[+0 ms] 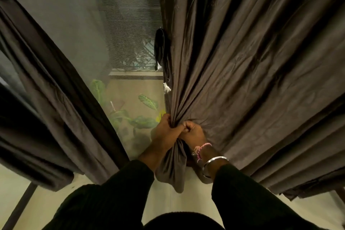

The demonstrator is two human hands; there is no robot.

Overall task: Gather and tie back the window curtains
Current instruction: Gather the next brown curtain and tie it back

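Observation:
A dark brown right curtain (252,73) hangs in long folds over the right half of the view. My left hand (165,132) grips its inner edge, bunching the cloth into a tight gather. Right beside it, my right hand (193,131) clutches the same bunch, and the two hands touch. Below the hands a short tail of the cloth hangs down. A matching left curtain (48,102) hangs pulled aside at the left. A black tie-back (159,48) dangles at the right curtain's inner edge, above my hands.
Between the curtains a mesh screen (128,30) covers the window, with green plant leaves (143,121) behind it. A pale floor (168,203) lies below. A dark bar (20,205) slants at the lower left.

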